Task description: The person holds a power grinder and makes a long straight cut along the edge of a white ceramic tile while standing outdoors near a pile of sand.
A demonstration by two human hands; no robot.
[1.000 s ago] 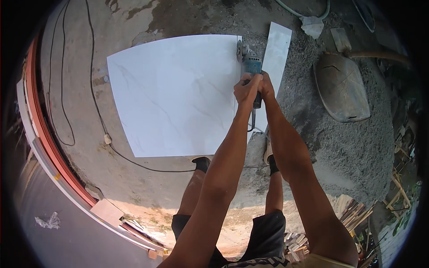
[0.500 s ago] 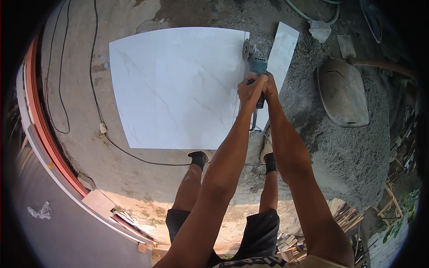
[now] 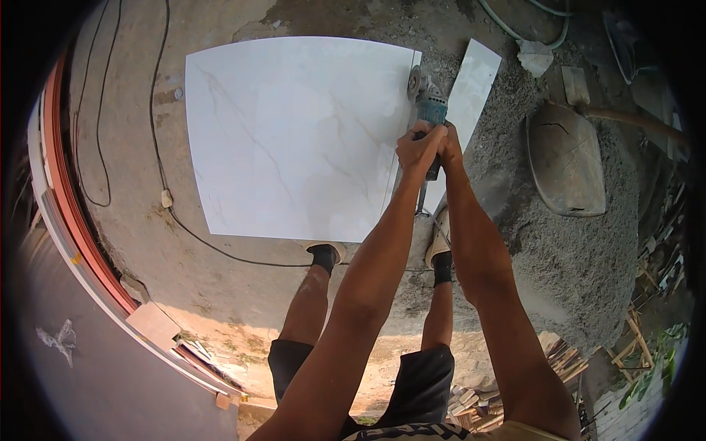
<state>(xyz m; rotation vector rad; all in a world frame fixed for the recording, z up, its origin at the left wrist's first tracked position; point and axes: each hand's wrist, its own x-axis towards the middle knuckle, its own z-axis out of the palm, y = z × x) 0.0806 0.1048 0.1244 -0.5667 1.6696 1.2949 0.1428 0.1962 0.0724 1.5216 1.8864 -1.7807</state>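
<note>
A teal and black angle grinder [image 3: 432, 110] is gripped in both of my hands over the right edge of a large white marbled tile [image 3: 294, 140]. My left hand [image 3: 418, 149] wraps its body from the left; my right hand [image 3: 450, 144] closes round it from the right, its fingers partly hidden. The round cutting disc [image 3: 415, 82] stands on edge near a dark line along the tile's right side. A narrow white tile strip [image 3: 474, 77] lies slantwise to the right of the grinder. The grinder's cord runs down toward my feet.
A shovel blade [image 3: 566, 162] lies on grey sand [image 3: 559, 272] at the right. A black cable [image 3: 153, 103] with a pale connector [image 3: 167, 198] crosses the concrete on the left and passes my feet. Scrap wood [image 3: 478, 408] lies lower right, a pale hose [image 3: 500, 18] at the top right.
The view has shifted and turned slightly, so tile and grinder appear a little further right. Both hands keep their hold on the grinder, the disc still by the tile's right edge.
</note>
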